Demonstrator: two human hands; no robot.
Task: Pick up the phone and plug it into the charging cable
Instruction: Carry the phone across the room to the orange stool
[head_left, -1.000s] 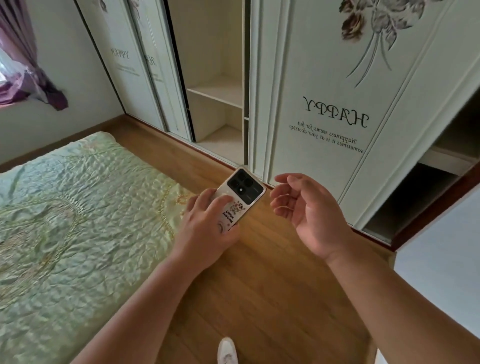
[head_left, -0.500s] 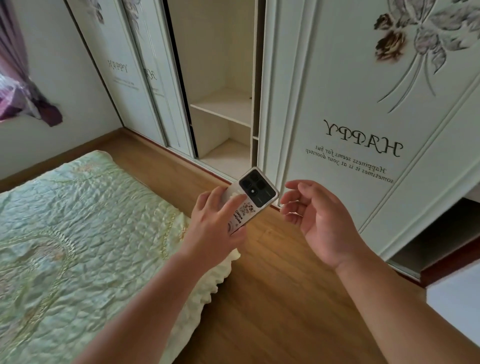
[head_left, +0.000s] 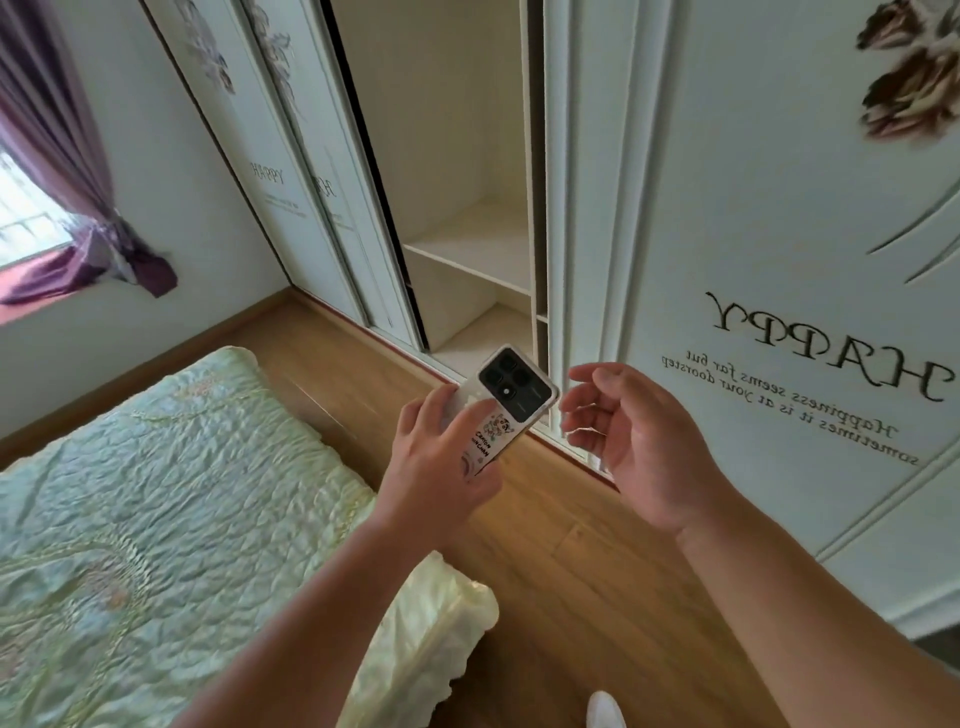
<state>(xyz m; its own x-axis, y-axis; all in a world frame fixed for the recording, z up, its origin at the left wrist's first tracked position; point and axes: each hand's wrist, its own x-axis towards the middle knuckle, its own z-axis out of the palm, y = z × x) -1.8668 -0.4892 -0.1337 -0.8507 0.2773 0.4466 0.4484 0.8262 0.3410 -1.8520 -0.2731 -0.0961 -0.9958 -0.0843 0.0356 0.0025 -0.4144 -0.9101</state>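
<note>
My left hand (head_left: 441, 457) grips a white phone (head_left: 506, 402) by its lower half, back side up, so its black camera block and a sticker show. The phone is held in the air above the wooden floor, in front of the wardrobe. My right hand (head_left: 631, 441) hovers just right of the phone with fingers curled and apart, holding nothing and not touching it. No charging cable is in view.
A bed with a pale green quilted cover (head_left: 156, 519) fills the lower left. A white sliding-door wardrobe (head_left: 779, 260) stands ahead, with one open section showing shelves (head_left: 478, 249). Wooden floor (head_left: 587, 571) runs between them. A purple curtain (head_left: 78, 182) hangs at far left.
The view has swung toward the left, so the bed and wardrobe shifted right in frame. Both hands rose slightly, the phone staying in my left hand and my right hand staying beside it.
</note>
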